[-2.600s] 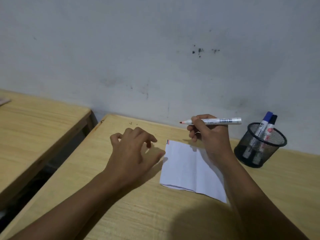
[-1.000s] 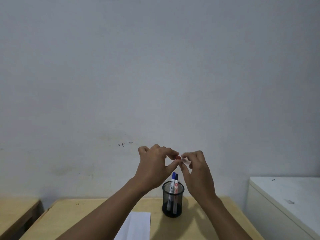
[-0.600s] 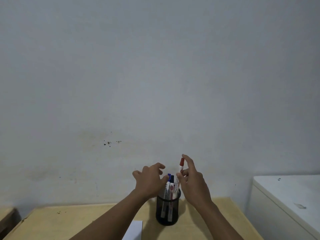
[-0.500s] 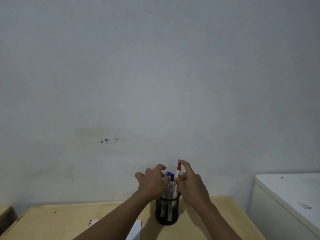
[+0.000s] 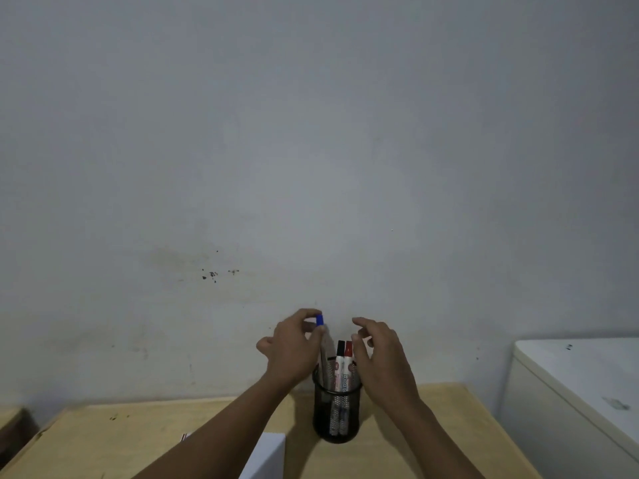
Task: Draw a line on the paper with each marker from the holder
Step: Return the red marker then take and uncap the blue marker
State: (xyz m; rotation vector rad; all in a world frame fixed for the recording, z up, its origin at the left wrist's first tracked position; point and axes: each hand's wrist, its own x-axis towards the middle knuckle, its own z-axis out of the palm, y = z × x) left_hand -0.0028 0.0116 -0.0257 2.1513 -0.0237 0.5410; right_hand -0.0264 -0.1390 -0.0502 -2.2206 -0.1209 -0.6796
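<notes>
A black mesh holder (image 5: 336, 423) stands on the wooden desk (image 5: 103, 444) near the wall. Inside it stand a black-capped marker (image 5: 340, 366) and a red-capped marker (image 5: 348, 366). My left hand (image 5: 294, 347) pinches the blue-capped marker (image 5: 322, 344) near its cap; the marker is raised, with its lower end still inside the holder. Just right of the holder's rim my right hand (image 5: 380, 354) hovers with fingers spread, holding nothing. The white paper (image 5: 268, 456) lies at the bottom edge, partly hidden by my left forearm.
A white cabinet (image 5: 581, 392) stands to the right of the desk. Part of a second wooden desk (image 5: 10, 420) shows at the far left. A grey wall with dark specks rises directly behind the holder.
My right hand dropped the red marker into the holder and let go. My left hand took hold of the blue marker and lifted it partway up.
</notes>
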